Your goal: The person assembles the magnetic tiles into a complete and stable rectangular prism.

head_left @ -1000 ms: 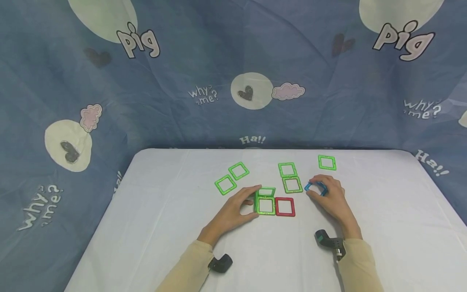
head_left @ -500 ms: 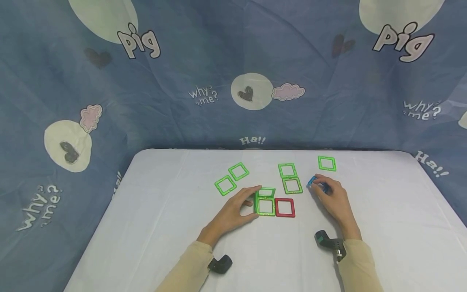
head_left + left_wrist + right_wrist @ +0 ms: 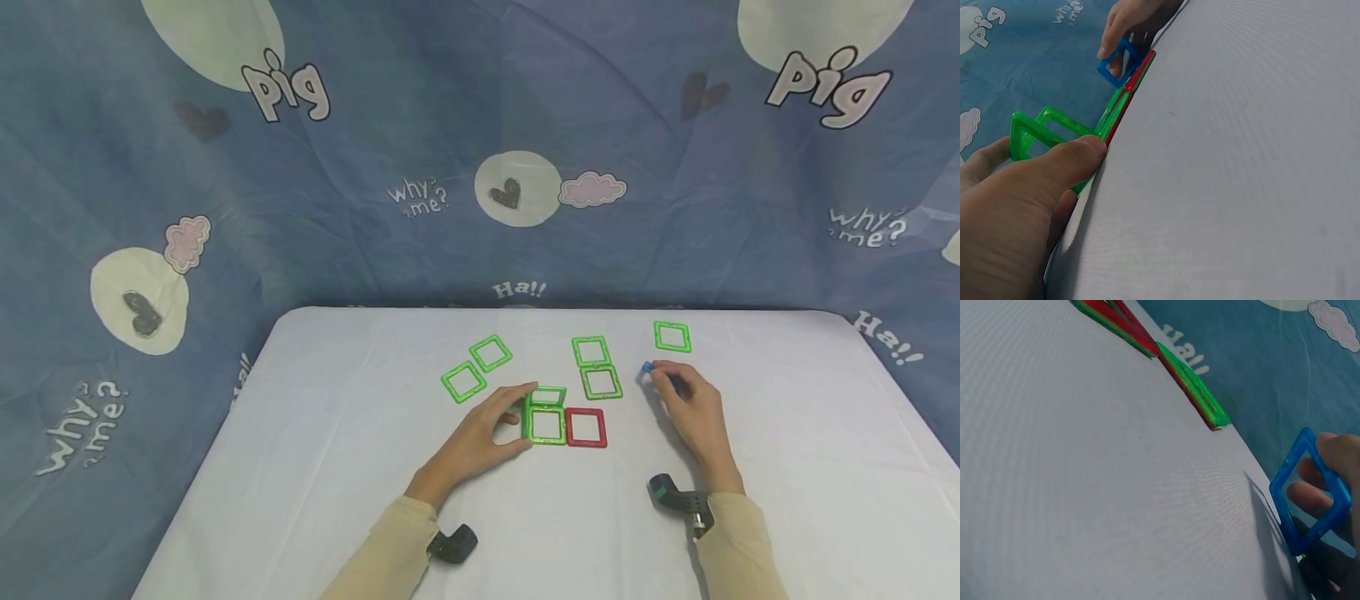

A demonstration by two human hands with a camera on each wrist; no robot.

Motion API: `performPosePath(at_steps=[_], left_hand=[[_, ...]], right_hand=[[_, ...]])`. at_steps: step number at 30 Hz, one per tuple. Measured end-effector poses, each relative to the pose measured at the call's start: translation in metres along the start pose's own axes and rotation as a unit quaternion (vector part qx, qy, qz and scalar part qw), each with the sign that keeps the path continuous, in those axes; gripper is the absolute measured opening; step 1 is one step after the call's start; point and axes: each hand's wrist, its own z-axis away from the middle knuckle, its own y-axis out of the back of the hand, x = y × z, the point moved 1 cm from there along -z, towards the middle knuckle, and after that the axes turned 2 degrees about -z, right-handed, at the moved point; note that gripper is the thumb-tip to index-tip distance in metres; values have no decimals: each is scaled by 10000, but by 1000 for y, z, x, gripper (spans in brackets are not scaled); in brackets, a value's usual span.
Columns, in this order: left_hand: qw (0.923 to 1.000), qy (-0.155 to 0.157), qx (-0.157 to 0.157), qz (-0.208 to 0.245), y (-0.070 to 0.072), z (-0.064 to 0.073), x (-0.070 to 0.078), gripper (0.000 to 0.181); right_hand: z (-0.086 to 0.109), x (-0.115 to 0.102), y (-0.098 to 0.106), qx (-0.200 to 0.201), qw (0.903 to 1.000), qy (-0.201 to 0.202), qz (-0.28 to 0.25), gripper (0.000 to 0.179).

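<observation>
- Blue printed cloth point(image 3: 420, 108) behind; white table point(image 3: 360, 450);
- Right hand point(image 3: 692, 410) pinches blue square frame tile point(image 3: 647, 367), tilted up at the hand's ten o'clock; square, so no long axis;
- Left hand point(image 3: 476, 429) grips green tile corner point(image 3: 547, 407) at its three o'clock; the nearer hand to it;
- Red square tile point(image 3: 586, 411) flat against corner's three o'clock side; near nine from right hand.

Glossy, smooth blue plastic frame point(image 3: 1324, 529)

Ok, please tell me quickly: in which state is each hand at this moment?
Left hand: closed, holding an upright green square by its edges.
Right hand: closed, pinching a blue square.
</observation>
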Motion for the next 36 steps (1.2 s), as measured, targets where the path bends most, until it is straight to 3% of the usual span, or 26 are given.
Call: performPosePath(at_steps=[23,36], left_hand=[[10000,-68,11,-21,0,-1,0,85],[9999,88,-46,24,1,0,2,84]], right_hand=[[0,4,-3,316,9995,-42,-53,48],[0,2,-2,493,9985,-65,-235,42]])
